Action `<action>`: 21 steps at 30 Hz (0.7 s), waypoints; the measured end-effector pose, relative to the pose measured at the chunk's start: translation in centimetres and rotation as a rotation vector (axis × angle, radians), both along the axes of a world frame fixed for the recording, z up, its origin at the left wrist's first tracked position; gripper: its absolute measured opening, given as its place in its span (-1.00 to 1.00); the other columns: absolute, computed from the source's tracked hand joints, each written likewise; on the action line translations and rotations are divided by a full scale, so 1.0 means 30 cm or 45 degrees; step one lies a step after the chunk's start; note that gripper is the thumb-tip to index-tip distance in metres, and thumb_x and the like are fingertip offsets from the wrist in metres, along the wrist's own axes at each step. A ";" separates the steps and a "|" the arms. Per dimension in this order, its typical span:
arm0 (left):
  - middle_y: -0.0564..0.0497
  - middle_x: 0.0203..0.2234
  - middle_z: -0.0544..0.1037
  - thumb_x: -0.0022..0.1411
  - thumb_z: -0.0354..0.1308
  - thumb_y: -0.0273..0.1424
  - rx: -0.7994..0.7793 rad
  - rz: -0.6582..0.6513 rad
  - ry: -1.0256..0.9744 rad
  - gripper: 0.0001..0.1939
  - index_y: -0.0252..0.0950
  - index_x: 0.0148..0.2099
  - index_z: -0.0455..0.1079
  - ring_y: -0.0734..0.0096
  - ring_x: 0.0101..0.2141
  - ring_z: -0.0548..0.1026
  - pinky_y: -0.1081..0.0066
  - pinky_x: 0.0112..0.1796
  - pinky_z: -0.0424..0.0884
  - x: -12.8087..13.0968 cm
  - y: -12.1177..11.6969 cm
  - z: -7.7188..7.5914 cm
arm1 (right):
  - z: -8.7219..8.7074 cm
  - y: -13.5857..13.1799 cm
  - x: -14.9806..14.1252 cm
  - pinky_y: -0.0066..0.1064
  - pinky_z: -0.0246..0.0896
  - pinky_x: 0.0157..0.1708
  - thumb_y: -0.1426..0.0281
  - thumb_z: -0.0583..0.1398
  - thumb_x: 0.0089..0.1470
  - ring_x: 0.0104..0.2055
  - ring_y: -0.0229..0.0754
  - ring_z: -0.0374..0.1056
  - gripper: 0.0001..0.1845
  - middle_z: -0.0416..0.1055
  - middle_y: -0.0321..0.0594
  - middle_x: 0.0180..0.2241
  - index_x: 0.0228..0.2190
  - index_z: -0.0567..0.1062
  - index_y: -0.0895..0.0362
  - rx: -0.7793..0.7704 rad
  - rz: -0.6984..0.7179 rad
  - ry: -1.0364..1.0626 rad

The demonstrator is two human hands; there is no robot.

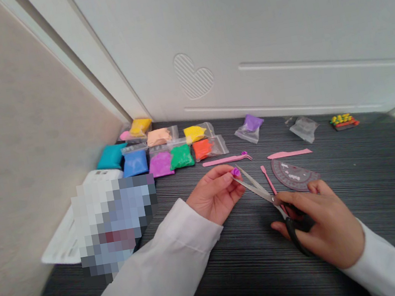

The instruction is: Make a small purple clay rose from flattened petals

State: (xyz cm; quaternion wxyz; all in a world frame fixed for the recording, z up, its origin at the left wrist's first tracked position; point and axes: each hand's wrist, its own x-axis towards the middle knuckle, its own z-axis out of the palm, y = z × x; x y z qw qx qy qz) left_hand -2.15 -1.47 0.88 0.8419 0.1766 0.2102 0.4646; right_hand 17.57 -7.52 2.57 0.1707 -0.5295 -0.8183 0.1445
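Note:
Between the thumb and fingertips of my left hand is a small piece of purple clay, its exact shape too small to tell. My right hand grips the black handles of a pair of scissors. The blades are parted and their tips reach the purple clay. Under the scissors lies a thin pink modelling tool, partly hidden. A clear protractor rests just beyond my right hand. Farther off are a pink tool with a curved end, a purple bit beside it, and a pink plastic knife.
Several bags of coloured clay, among them blue, green and orange, stand at the back left. A purple clay bag, a clear bag and a yellow-topped clay piece are along the back. White packaging lies left.

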 end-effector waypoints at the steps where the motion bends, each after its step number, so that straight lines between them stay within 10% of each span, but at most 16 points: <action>1: 0.08 -0.54 0.45 -0.08 0.19 -0.53 -0.005 -0.001 0.003 -0.89 -0.36 -0.40 0.38 0.54 -0.42 0.41 0.50 -0.32 0.34 0.001 -0.001 0.001 | 0.003 -0.001 -0.002 -0.34 -0.13 -0.34 0.22 0.16 -0.14 -0.56 -0.34 0.23 -0.67 0.35 -0.38 -0.58 -0.28 0.33 0.08 -0.006 -0.006 -0.001; 21: 0.04 -0.51 0.48 -0.11 0.20 -0.56 -0.091 -0.002 0.061 -0.87 -0.36 -0.41 0.36 0.51 -0.43 0.44 0.47 -0.31 0.36 0.013 -0.014 0.004 | 0.004 0.000 -0.002 -0.34 -0.12 -0.38 0.21 0.14 -0.10 -0.59 -0.35 0.20 -0.69 0.36 -0.39 -0.61 -0.28 0.34 0.09 0.019 0.041 0.005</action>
